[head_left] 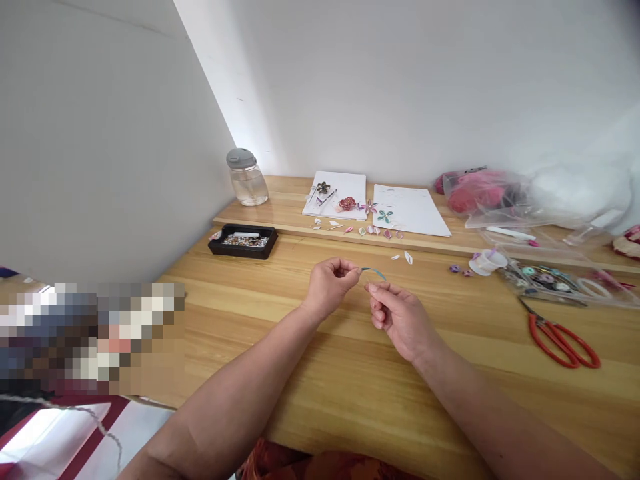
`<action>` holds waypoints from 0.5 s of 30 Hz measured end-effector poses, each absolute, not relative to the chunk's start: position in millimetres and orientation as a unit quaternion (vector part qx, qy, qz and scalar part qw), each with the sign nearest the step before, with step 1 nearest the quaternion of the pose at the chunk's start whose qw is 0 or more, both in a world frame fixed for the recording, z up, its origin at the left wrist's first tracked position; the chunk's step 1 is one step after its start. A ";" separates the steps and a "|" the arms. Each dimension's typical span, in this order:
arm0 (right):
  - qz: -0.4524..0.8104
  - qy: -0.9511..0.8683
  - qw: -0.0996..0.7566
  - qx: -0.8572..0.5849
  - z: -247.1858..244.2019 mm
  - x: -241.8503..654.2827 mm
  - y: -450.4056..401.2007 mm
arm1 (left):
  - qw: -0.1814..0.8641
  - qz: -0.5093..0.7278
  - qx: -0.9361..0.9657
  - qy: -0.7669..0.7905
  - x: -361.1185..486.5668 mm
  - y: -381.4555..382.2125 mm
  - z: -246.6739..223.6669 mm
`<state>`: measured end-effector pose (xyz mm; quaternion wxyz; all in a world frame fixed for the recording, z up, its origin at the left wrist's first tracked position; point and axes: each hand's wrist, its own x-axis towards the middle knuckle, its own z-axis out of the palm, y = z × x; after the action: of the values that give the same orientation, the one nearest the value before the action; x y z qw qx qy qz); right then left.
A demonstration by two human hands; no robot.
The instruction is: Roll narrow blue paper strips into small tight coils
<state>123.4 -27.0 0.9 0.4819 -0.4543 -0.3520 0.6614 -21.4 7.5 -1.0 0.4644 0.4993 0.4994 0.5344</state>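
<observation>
One teal strip [376, 271], ends seemingly hidden

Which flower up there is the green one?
The green flower with slim petals, on the right-hand white paper sheet. The others are a ruffled red flower, a dark metallic-looking flower and a pinkish-purple flower.

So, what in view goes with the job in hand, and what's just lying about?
In hand or likely part of it:
teal strip, between left hand and right hand
similarly coloured flower
black tray of small pieces
red-handled scissors

Probably just lying about:
water bottle
bagged pink bundle
</observation>
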 end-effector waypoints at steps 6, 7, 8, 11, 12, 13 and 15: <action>0.480 -0.545 0.471 -0.500 -0.8 123.4 -30.8 | 0.405 0.504 0.553 0.525 -23.2 7.3 -0.2; 0.445 -0.578 0.467 -0.500 -0.9 124.1 -31.5 | 0.401 0.502 0.558 0.526 -23.1 7.0 0.2; 0.407 -0.608 0.465 -0.499 -0.6 125.2 -32.1 | 0.398 0.499 0.563 0.525 -23.0 6.6 0.6; 0.296 -0.666 0.469 -0.498 2.3 130.5 -31.3 | 0.406 0.473 0.587 0.516 -23.1 5.2 1.6; 0.268 -0.676 0.474 -0.497 3.6 132.9 -29.9 | 0.416 0.458 0.598 0.509 -23.2 4.5 1.8; 0.248 -0.680 0.480 -0.495 4.9 135.3 -28.0 | 0.429 0.442 0.609 0.500 -23.3 3.6 2.1; 0.238 -0.680 0.493 -0.487 6.7 139.8 -23.2 | 0.455 0.418 0.623 0.481 -23.3 1.4 2.4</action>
<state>139.8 -23.2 6.7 0.4932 -0.4873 -0.6801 0.2382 -23.3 1.4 2.4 0.4549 0.6226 0.4806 0.4177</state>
